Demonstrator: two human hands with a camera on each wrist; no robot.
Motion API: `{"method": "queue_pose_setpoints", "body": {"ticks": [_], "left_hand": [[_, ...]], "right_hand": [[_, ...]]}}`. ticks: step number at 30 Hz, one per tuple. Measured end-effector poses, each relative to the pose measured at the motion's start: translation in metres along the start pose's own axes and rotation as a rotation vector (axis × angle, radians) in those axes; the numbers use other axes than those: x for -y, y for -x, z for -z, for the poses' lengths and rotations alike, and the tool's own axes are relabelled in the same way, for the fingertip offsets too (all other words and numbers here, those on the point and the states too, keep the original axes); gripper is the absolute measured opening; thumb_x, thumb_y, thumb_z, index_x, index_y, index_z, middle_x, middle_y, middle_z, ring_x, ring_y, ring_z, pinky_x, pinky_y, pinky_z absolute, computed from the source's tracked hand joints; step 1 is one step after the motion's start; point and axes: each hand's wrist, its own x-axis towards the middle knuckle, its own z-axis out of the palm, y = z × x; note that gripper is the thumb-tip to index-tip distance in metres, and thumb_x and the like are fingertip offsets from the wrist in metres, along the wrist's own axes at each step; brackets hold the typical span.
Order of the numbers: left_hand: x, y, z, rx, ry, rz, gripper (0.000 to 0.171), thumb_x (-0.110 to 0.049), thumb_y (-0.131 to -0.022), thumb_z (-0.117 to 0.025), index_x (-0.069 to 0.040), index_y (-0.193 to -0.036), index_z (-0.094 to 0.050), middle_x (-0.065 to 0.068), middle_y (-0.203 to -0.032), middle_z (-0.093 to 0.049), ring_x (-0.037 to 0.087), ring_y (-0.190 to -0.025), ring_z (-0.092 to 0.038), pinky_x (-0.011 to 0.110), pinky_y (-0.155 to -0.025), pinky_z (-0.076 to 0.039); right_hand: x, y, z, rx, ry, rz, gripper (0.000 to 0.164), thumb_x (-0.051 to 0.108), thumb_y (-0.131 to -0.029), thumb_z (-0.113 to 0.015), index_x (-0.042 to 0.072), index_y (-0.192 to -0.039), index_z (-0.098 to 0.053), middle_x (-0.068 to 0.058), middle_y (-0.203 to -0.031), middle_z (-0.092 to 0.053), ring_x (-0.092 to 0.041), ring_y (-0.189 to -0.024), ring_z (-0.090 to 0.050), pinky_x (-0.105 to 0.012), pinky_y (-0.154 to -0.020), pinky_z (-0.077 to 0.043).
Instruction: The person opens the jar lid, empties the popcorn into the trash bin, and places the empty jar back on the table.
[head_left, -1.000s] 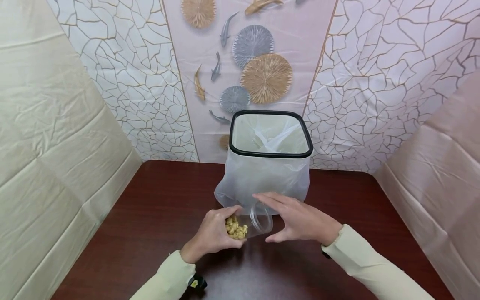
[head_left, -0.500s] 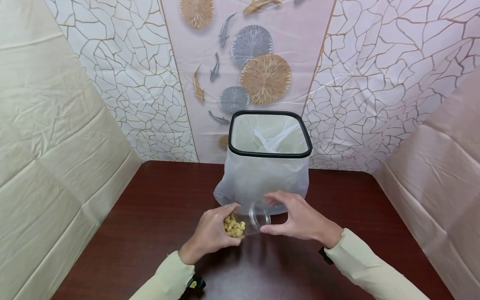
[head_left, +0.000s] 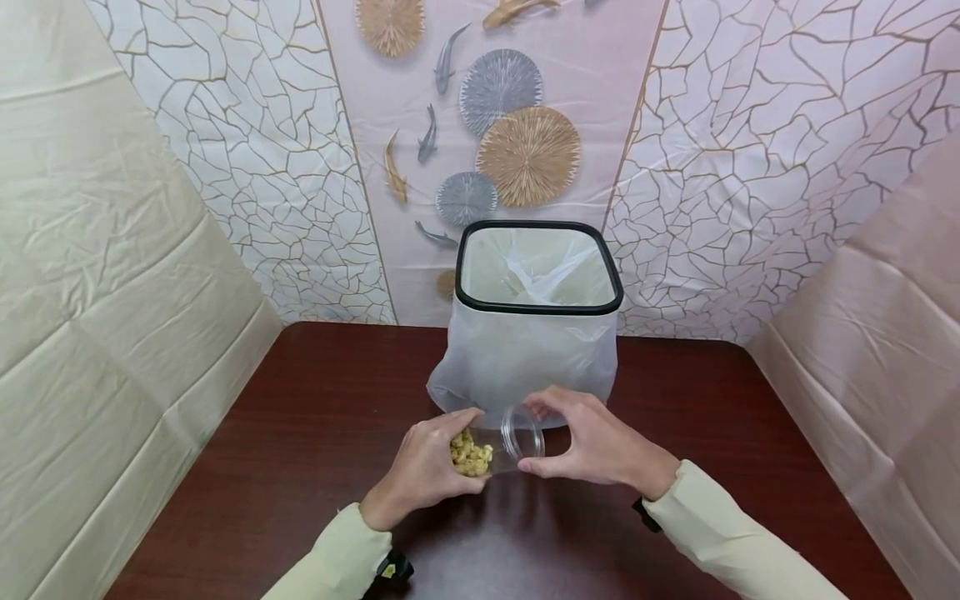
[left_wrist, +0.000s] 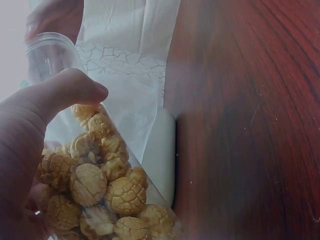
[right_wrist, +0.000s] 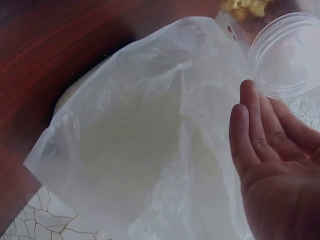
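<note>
A clear plastic jar of caramel popcorn (head_left: 471, 454) lies tilted on its side above the table, its clear round lid end pointing right. My left hand (head_left: 423, 462) grips the jar's body, with the thumb across it in the left wrist view; the popcorn (left_wrist: 95, 185) sits toward the bottom end. At the other end my right hand (head_left: 600, 437) holds the clear ribbed lid (right_wrist: 287, 55) by its edge, thumb on the near side and fingertips on the far side. In the right wrist view the fingers (right_wrist: 265, 130) reach the lid's rim; the thumb is hidden there.
Just behind the hands stands a bin with a black rim (head_left: 540, 309), lined with a white translucent plastic bag (head_left: 532, 354). Dark reddish-brown wood forms the tabletop (head_left: 315, 400). Patterned fabric walls (head_left: 300, 150) enclose the back and sides.
My right hand has come in from an open spread beside the lid, and its thumb and fingertips now hold the lid's edge. The left hand keeps its grip on the jar, almost still.
</note>
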Motion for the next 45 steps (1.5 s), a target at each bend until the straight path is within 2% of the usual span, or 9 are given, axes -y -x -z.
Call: {"method": "queue_pose_setpoints", "body": {"ticks": [4,8,13,16,21,26,30,39,45], "left_hand": [[0.0,0.0,-0.001,-0.003,0.003,-0.006,0.076,-0.032,-0.06,-0.097,-0.01,-0.128,-0.07,0.003,-0.114,-0.079,0.01,-0.094,-0.073,0.032,-0.08,-0.061],[0.0,0.001,-0.001,-0.011,0.014,-0.016,0.076,-0.03,-0.059,-0.098,-0.01,-0.127,-0.07,0.003,-0.114,-0.079,0.01,-0.096,-0.073,0.032,-0.081,-0.062],[0.0,0.001,-0.001,-0.018,0.021,-0.027,0.076,-0.03,-0.059,-0.098,-0.01,-0.127,-0.07,0.003,-0.114,-0.079,0.011,-0.095,-0.074,0.031,-0.081,-0.062],[-0.001,0.0,-0.001,-0.022,0.02,-0.033,0.076,-0.03,-0.059,-0.098,-0.009,-0.127,-0.07,0.003,-0.113,-0.079,0.011,-0.094,-0.074,0.031,-0.08,-0.061],[-0.002,0.0,0.001,-0.028,0.007,-0.035,0.077,-0.031,-0.059,-0.098,-0.009,-0.127,-0.07,0.003,-0.113,-0.079,0.01,-0.094,-0.073,0.03,-0.08,-0.061],[-0.002,0.0,0.002,-0.029,-0.008,-0.025,0.075,-0.032,-0.06,-0.098,-0.013,-0.127,-0.07,-0.001,-0.115,-0.078,0.01,-0.096,-0.074,0.029,-0.082,-0.061],[-0.001,0.0,0.002,-0.028,-0.008,-0.022,0.075,-0.031,-0.06,-0.098,-0.011,-0.127,-0.07,-0.002,-0.115,-0.078,0.009,-0.095,-0.073,0.03,-0.081,-0.061],[-0.001,0.0,0.001,-0.02,0.008,-0.023,0.075,-0.031,-0.061,-0.097,-0.009,-0.127,-0.071,0.003,-0.114,-0.079,0.01,-0.094,-0.073,0.031,-0.081,-0.061],[-0.002,-0.001,0.001,-0.01,0.026,-0.015,0.075,-0.031,-0.061,-0.098,-0.01,-0.128,-0.07,0.004,-0.115,-0.078,0.01,-0.094,-0.072,0.031,-0.08,-0.061]], "right_hand": [[0.001,0.0,0.004,0.021,0.044,0.071,0.07,0.041,-0.076,-0.094,0.012,-0.132,-0.064,0.008,-0.114,-0.068,-0.012,-0.105,-0.068,-0.032,-0.092,-0.059],[0.002,0.0,0.008,0.044,0.079,0.146,0.078,0.034,-0.074,-0.096,0.01,-0.139,-0.061,0.001,-0.124,-0.068,-0.014,-0.113,-0.066,-0.034,-0.096,-0.059],[0.006,0.001,0.014,0.065,0.194,0.2,0.089,0.036,-0.072,-0.097,0.01,-0.147,-0.056,0.0,-0.141,-0.063,-0.016,-0.128,-0.062,-0.038,-0.105,-0.057],[0.008,0.002,0.016,0.063,0.215,0.177,0.093,0.044,-0.073,-0.096,0.011,-0.15,-0.054,0.001,-0.145,-0.061,-0.017,-0.132,-0.061,-0.04,-0.108,-0.055],[0.01,0.001,0.018,0.051,0.12,0.076,0.087,0.053,-0.078,-0.091,0.011,-0.146,-0.057,0.001,-0.136,-0.066,-0.016,-0.125,-0.065,-0.04,-0.104,-0.057],[0.011,0.002,0.017,0.023,0.06,-0.023,0.075,0.053,-0.08,-0.089,0.007,-0.134,-0.066,0.002,-0.12,-0.071,-0.014,-0.111,-0.071,-0.04,-0.096,-0.06],[0.01,0.004,0.013,0.009,0.042,-0.069,0.067,0.051,-0.08,-0.089,0.007,-0.126,-0.069,0.002,-0.112,-0.073,-0.015,-0.104,-0.073,-0.039,-0.093,-0.061],[0.007,0.006,0.005,0.003,0.007,-0.064,0.059,0.046,-0.08,-0.09,0.012,-0.125,-0.07,0.008,-0.109,-0.072,-0.009,-0.1,-0.072,-0.031,-0.09,-0.06],[0.006,0.005,0.009,0.017,0.046,0.028,0.066,0.042,-0.077,-0.093,0.012,-0.13,-0.066,0.007,-0.113,-0.07,-0.01,-0.105,-0.07,-0.035,-0.092,-0.06]]}}
